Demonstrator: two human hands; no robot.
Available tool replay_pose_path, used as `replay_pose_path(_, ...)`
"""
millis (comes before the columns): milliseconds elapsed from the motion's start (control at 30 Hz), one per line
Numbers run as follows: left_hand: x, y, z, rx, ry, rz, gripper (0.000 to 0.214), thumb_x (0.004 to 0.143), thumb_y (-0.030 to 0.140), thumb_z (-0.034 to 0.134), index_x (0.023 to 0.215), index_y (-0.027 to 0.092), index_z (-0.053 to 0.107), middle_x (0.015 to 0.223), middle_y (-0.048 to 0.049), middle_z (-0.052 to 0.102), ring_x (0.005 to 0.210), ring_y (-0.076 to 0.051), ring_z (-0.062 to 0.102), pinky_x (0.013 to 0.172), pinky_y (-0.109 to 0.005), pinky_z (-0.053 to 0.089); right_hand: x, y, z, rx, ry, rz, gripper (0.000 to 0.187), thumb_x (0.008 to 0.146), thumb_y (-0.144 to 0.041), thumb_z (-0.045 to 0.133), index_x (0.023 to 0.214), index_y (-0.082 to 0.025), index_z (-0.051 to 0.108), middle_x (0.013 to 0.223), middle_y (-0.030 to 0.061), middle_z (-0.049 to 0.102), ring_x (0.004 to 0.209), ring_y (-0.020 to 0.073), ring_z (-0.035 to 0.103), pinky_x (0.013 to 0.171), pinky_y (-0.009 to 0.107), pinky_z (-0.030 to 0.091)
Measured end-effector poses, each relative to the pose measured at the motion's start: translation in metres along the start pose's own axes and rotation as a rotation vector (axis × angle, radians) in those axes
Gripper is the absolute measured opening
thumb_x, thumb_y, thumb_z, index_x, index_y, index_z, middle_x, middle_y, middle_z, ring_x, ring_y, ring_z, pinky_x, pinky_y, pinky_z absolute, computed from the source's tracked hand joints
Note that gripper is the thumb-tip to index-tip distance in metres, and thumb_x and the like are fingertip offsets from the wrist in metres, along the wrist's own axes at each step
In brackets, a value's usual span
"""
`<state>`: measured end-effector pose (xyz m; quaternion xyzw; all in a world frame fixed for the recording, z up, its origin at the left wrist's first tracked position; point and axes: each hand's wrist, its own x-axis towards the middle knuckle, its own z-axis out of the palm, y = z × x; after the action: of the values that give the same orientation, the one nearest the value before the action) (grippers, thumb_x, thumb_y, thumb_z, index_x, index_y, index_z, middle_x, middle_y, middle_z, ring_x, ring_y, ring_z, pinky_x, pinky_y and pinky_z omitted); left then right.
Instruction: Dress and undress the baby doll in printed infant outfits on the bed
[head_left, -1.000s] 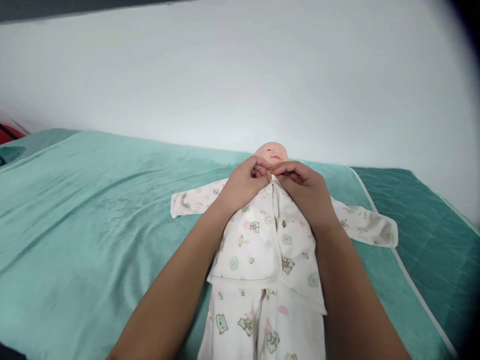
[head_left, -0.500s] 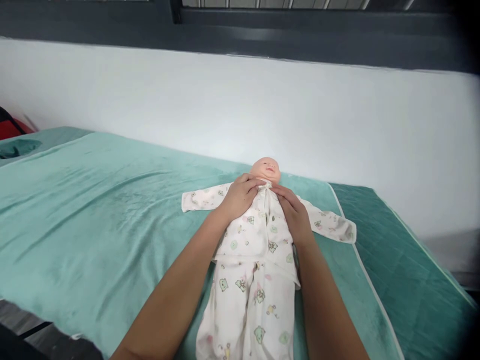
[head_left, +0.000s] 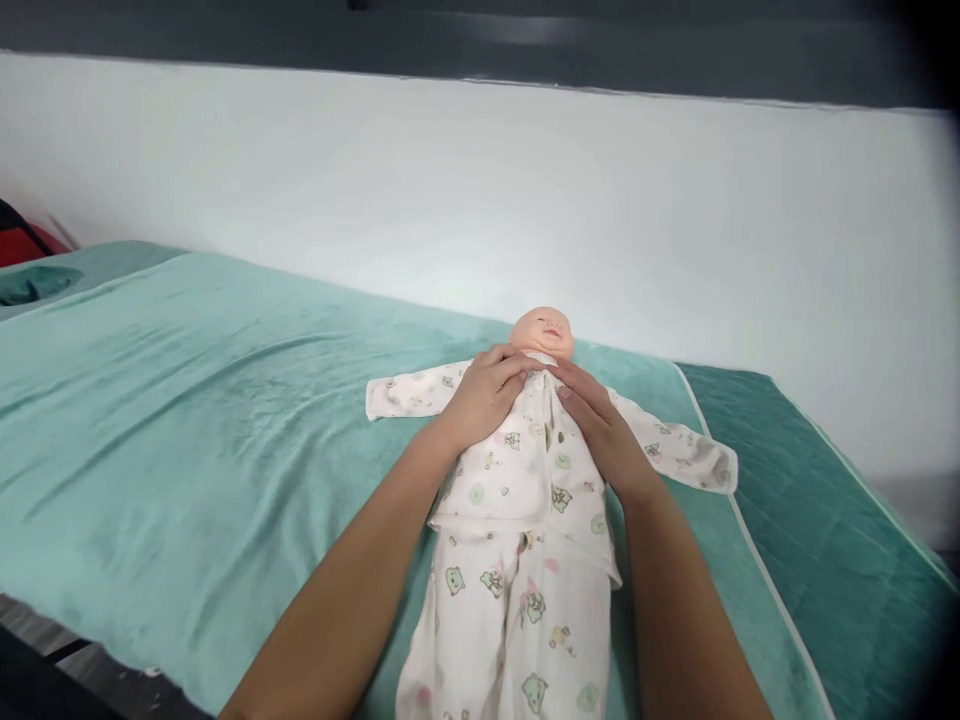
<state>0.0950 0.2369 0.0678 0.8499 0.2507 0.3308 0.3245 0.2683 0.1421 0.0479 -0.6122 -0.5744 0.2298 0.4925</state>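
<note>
White pants (bear-printed) dress the near end of the doll, lying on a green blanket; left hand and right hand rest flat, fingers extended, on its shirt; beyond the doll stands a white wall.

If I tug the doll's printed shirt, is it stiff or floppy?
The shirt is probably floppy: its front edge puckers softly. It likely won't roll, with both sleeves spread wide. The doll might shift along, apparently wearing it.
</note>
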Motion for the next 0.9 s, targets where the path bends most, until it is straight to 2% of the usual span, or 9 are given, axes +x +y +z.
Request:
replay_pose_path(233,0.002,0.000,0.000,-0.025,-0.013,-0.033,0.037,0.100,0.025,0.035,0.121,0.029,0.065,0.129,-0.0042,0.056,0.126,-0.018,0.047,0.114,-0.036,0.033,-0.004,-0.005,0.001,0.003,0.002,0.052,0.045,0.097,-0.056,0.046,0.137,-0.039,0.057,0.158,-0.0046,0.037,0.149,0.0216,0.026,0.124,0.045,0.017)
replay_pose_path(400,0.003,0.007,0.001,-0.093,0.068,-0.040,0.025,0.098,0.029,0.044,0.104,0.023,0.067,0.117,-0.0050,0.063,0.119,-0.019,0.053,0.110,-0.036,0.036,-0.006,-0.002,0.000,0.008,0.000,0.048,0.048,0.098,-0.053,0.046,0.143,-0.036,0.051,0.158,-0.0031,0.037,0.149,0.0202,0.026,0.125,0.044,0.015)
replay_pose_path(467,0.001,0.012,0.001,-0.161,0.083,-0.061,0.020,0.097,0.033,0.048,0.097,0.022,0.065,0.115,-0.0049,0.065,0.115,-0.019,0.056,0.105,-0.034,0.041,-0.008,-0.003,0.001,0.025,0.029,0.027,0.045,0.098,-0.051,0.048,0.139,-0.035,0.053,0.156,-0.0015,0.040,0.146,0.0202,0.030,0.123,0.043,0.020)
replay_pose_path(567,-0.003,0.018,-0.001,-0.251,0.063,-0.127,0.017,0.093,0.037,0.054,0.089,0.021,0.061,0.123,-0.0044,0.063,0.117,-0.019,0.056,0.103,-0.034,0.041,-0.012,-0.013,0.005,0.001,0.177,0.004,0.035,0.094,-0.048,0.055,0.123,-0.029,0.060,0.139,0.0037,0.055,0.132,0.0227,0.046,0.111,0.044,0.035)
replay_pose_path(667,-0.004,0.021,-0.002,-0.281,0.038,-0.182,0.013,0.089,0.035,0.060,0.087,0.022,0.062,0.131,-0.0042,0.059,0.126,-0.021,0.053,0.108,-0.036,0.037,-0.016,-0.029,0.010,-0.131,0.305,0.029,0.030,0.086,-0.051,0.064,0.101,-0.025,0.060,0.109,0.0051,0.063,0.100,0.0216,0.058,0.086,0.037,0.047)
replay_pose_path(767,-0.004,0.021,-0.002,-0.287,0.008,-0.206,0.009,0.087,0.031,0.063,0.088,0.023,0.065,0.135,-0.0038,0.057,0.130,-0.023,0.050,0.108,-0.038,0.038,-0.017,-0.042,0.014,-0.239,0.266,0.111,0.035,0.083,-0.058,0.065,0.092,-0.025,0.057,0.091,0.0028,0.061,0.075,0.0182,0.055,0.065,0.032,0.043)
replay_pose_path(900,-0.003,0.023,-0.002,-0.250,0.001,-0.224,0.009,0.087,0.029,0.060,0.086,0.024,0.067,0.137,-0.0023,0.056,0.128,-0.024,0.050,0.102,-0.039,0.043,-0.017,-0.048,0.016,-0.296,0.228,0.173,0.030,0.087,-0.055,0.059,0.088,-0.025,0.055,0.085,0.0023,0.063,0.070,0.0188,0.054,0.061,0.031,0.038)
